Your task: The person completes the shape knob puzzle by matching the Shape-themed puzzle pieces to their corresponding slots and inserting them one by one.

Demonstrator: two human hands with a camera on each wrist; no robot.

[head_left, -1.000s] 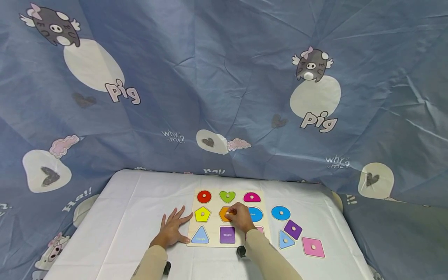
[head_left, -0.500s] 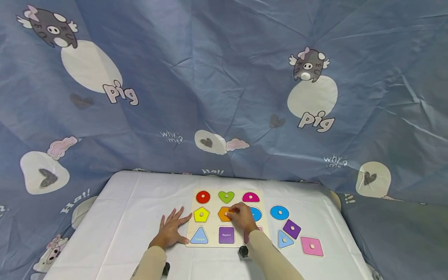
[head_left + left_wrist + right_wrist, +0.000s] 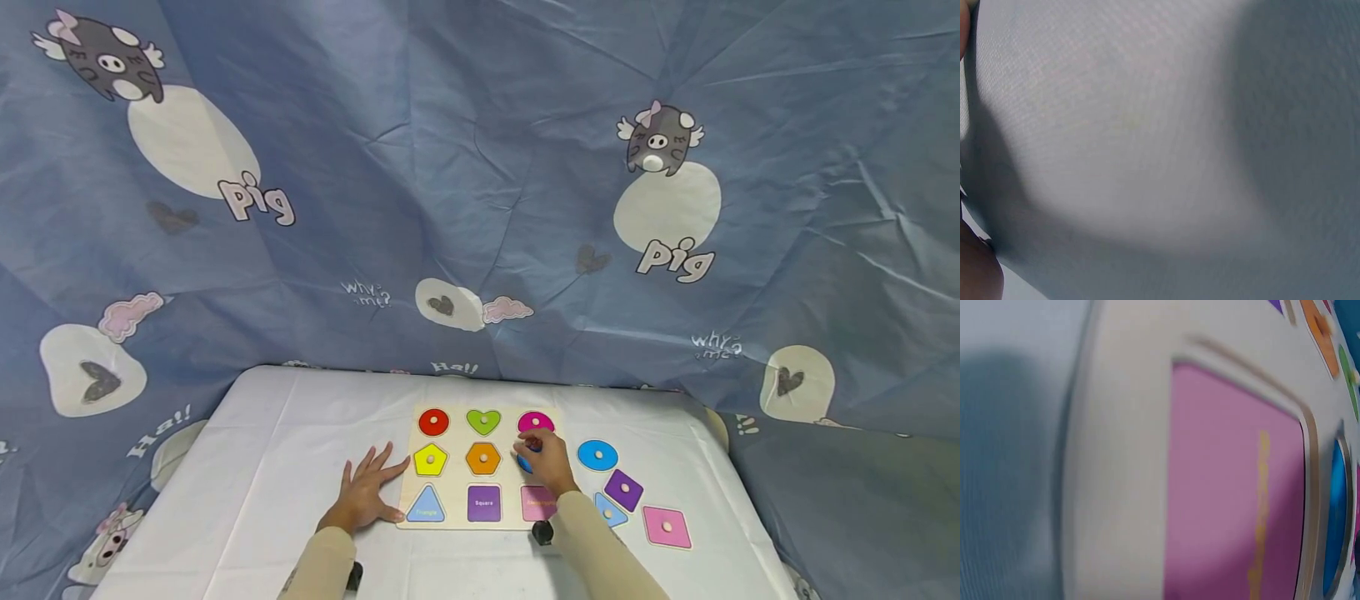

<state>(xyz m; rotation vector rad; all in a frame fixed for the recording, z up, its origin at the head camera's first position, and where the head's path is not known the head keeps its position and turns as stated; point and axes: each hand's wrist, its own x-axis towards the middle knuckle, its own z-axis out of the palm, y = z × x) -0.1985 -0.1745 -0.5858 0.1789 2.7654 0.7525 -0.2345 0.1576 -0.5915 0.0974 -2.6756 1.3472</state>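
Observation:
A wooden shape-puzzle board (image 3: 456, 500) lies on the white table. My left hand (image 3: 360, 496), fingers spread, rests beside its left edge with the thumb at the lower left corner. My right hand (image 3: 551, 462) hovers over the blue oval recess (image 3: 525, 463), fingers bent and nothing seen between them. Left of it, the orange hexagon piece (image 3: 483, 458) sits in its slot, its knob uncovered. The yellow pentagon (image 3: 431, 460), red circle (image 3: 433, 422), green heart (image 3: 483, 422) and magenta semicircle (image 3: 536, 422) are also in place. Bare recesses show a blue triangle (image 3: 426, 505), purple square (image 3: 484, 503) and pink rectangle (image 3: 1229, 487).
Right of the board lie loose knobbed pieces: a blue oval (image 3: 597, 456), a purple square (image 3: 624, 490), a light blue triangle (image 3: 609, 511) partly behind the right sleeve, and a pink rectangle (image 3: 667, 527). A blue pig-print cloth (image 3: 480, 208) hangs behind the table.
My right hand has let go of the orange hexagon's knob and moved right, over the oval recess. The left hand has stayed at the board's left edge.

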